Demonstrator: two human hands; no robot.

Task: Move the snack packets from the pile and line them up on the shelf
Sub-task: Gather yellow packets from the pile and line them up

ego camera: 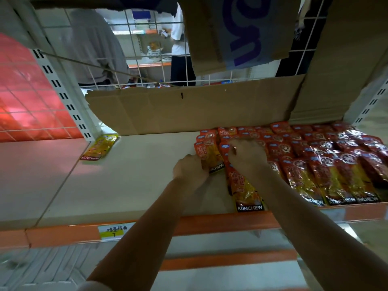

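A pale beige flat shelf board [126, 185] with an orange front edge carries rows of red and yellow foil snack packets [327, 164] filling its right half to the right edge. A lone yellow foil packet [100, 146] lies at its back left corner.

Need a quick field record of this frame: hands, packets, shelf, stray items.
left hand: grips the lower edge of an orange packet
right hand: fingers curled on the packet rows; exact hold unclear
packet rows: red packets in overlapping rows, right part of shelf
shelf: left part bare, orange front edge
stray yellow packet: lying alone at the back left
cardboard: propped along the back
price label: yellow, on front edge
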